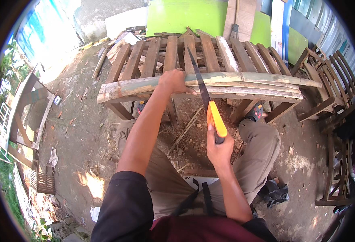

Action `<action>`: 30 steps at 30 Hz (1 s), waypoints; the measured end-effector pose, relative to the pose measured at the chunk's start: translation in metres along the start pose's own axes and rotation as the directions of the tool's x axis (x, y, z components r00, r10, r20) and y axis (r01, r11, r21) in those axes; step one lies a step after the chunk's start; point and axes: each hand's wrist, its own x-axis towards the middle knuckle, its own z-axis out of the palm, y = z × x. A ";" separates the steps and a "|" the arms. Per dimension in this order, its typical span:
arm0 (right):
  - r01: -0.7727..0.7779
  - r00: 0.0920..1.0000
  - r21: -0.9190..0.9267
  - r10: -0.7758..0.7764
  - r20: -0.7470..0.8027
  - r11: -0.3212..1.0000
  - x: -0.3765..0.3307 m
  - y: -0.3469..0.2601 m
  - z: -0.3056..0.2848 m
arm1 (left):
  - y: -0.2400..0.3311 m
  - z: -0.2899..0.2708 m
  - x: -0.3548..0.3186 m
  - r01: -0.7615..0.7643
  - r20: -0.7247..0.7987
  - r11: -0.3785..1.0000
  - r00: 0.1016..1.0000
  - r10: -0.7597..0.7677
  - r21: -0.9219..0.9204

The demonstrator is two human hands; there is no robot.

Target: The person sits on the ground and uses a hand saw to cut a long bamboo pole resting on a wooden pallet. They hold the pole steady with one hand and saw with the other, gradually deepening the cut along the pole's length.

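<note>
A hand saw (204, 93) with a dark tapering blade and a yellow-black handle is in my right hand (220, 150), its fingers wrapped round the handle. The blade lies across a long split bamboo pole (262, 76), its tip pointing away over the slats. Just left of the blade, my left hand (172, 82) grips the bamboo and presses it on the front of the slatted wooden bench (170, 54). More bamboo strips (250, 90) lie along the bench's near edge, beneath and beside the pole. Whether the teeth have cut into the bamboo cannot be made out.
My knees are spread at the bench, with wood chips on the dirt floor (185, 125) between them. Behind the bench are scrap wood, a green panel (185, 18) and a broom (234, 30). Wooden chair frames (324, 86) stand right; a black plastic bag (274, 191) lies nearer.
</note>
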 end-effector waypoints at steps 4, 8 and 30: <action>0.074 0.997 -0.054 -0.073 0.008 0.996 -0.083 0.016 -0.045 | 0.001 0.007 -0.002 -0.019 -0.079 0.999 0.997 0.015 -0.047; 0.096 0.991 0.011 -0.094 -0.091 0.995 -0.053 0.007 -0.023 | 0.000 0.017 0.006 -0.083 -0.247 0.996 0.966 0.076 -0.022; -0.109 0.993 0.151 0.102 0.054 0.982 -0.030 0.001 -0.032 | -0.007 0.014 0.004 -0.218 -0.178 0.976 0.961 0.210 -0.026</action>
